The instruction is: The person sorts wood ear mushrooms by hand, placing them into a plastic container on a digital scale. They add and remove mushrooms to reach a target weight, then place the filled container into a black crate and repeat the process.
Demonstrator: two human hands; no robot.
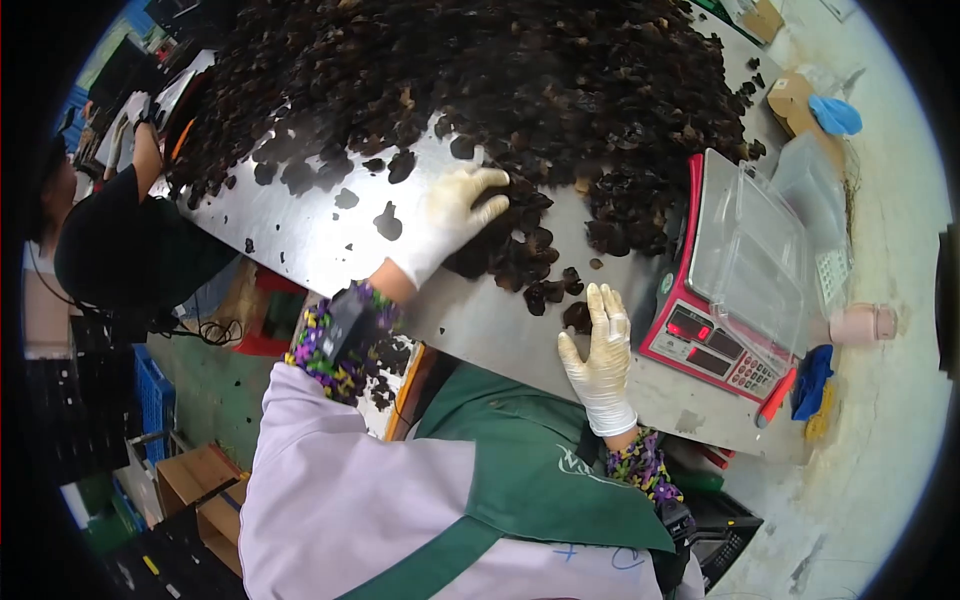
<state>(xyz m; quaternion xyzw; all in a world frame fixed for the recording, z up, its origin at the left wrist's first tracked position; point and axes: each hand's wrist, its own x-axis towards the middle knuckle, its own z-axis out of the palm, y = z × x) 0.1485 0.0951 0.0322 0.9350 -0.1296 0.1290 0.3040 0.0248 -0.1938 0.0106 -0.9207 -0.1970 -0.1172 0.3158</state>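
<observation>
My left hand [450, 215], in a pale glove, reaches over the metal table [440, 315] at the near edge of a large heap of dark, thin, curled pieces [480, 80]. Its fingers are apart and touch or hover just above some pieces; I see nothing gripped. My right hand [603, 365], also gloved, rests near the table's front edge with its fingers stretched out and nothing in them. A few dark pieces lie just beyond its fingertips. The red scale [690, 345] stands right of it, with a clear plastic container [755, 250] on top.
A co-worker in dark clothing [130, 245] is at the table's left side, with gloved hands near its far-left end. Along the right edge lie a blue item [835, 115], a pink container [865, 323], a blue cloth [813, 383] and a red-handled tool [776, 398]. Cardboard boxes [195, 475] stand lower left.
</observation>
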